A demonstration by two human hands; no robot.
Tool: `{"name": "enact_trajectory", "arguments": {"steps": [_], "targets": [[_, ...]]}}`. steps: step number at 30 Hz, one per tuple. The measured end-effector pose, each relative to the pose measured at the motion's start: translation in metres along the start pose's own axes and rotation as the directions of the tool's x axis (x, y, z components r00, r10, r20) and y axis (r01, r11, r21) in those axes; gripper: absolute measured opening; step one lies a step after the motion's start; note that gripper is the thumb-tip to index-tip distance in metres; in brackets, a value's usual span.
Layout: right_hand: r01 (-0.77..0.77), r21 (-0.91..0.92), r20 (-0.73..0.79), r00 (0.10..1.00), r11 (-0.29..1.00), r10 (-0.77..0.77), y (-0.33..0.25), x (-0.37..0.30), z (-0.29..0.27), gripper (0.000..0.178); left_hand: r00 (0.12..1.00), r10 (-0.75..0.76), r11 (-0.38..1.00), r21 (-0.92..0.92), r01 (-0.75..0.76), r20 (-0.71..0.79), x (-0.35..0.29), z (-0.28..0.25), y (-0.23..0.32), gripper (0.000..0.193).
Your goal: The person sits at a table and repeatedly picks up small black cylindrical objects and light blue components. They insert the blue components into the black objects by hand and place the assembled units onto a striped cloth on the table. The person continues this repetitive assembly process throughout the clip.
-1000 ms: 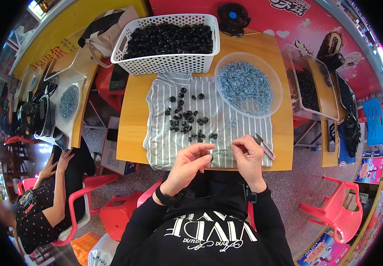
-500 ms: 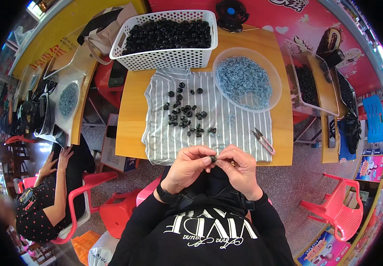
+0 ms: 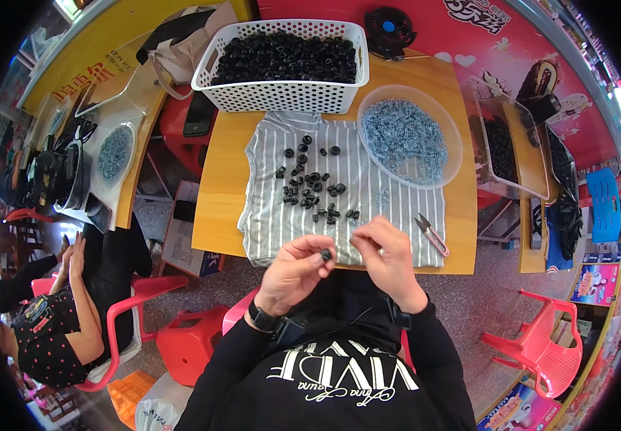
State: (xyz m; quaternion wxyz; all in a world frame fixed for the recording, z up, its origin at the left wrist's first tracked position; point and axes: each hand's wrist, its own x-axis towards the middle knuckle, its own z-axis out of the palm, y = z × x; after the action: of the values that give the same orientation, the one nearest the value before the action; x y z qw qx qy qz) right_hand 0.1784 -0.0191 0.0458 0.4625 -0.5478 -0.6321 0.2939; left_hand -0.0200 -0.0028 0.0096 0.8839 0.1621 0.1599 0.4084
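Observation:
Just past the front edge of the table, my left hand [image 3: 297,269] pinches a small black round plastic part [image 3: 326,254] between thumb and fingertips. To its right, my right hand [image 3: 386,255] is apart from it, fingers curled and pressed together over the edge of the striped cloth [image 3: 404,215]. Whatever those fingertips hold, if anything, is too small to make out. Beyond my hands, several loose black parts [image 3: 315,187] lie scattered on the cloth. A few tiny clear-blue pieces [image 3: 382,197] lie near the round tub [image 3: 456,161], which is full of similar blue pieces.
A white perforated basket [image 3: 282,97] heaped with black parts stands at the table's far side, with a small black fan [image 3: 389,32] beside it. Pink-handled thread snips [image 3: 434,237] lie at the cloth's right. Another person [image 3: 59,316] sits at the left; a red chair [image 3: 540,341] stands right.
My hands have parted: the left moved slightly left with the black part, while the right came away from it and up toward the cloth. The view has shifted a little.

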Motion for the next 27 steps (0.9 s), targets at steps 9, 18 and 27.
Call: {"name": "enact_trajectory", "arguments": {"steps": [9,18,27], "targets": [[0.118,-0.556,0.120,0.991,0.823,-0.061,0.006,0.024,0.035,0.011,0.998,0.017,0.999,-0.042,-0.020,-0.053,-0.004,-0.016,0.014,0.024],[0.154,-0.519,0.107,0.988,0.841,-0.114,0.009,0.024,0.037,0.012,1.000,-0.004,0.999,-0.044,0.004,0.017,0.000,-0.017,0.008,0.022],[-0.196,0.550,0.078,0.980,0.812,0.184,-0.022,-0.013,0.004,0.013,1.000,-0.022,0.999,0.031,0.023,-0.010,0.009,-0.005,-0.002,0.024]]}}
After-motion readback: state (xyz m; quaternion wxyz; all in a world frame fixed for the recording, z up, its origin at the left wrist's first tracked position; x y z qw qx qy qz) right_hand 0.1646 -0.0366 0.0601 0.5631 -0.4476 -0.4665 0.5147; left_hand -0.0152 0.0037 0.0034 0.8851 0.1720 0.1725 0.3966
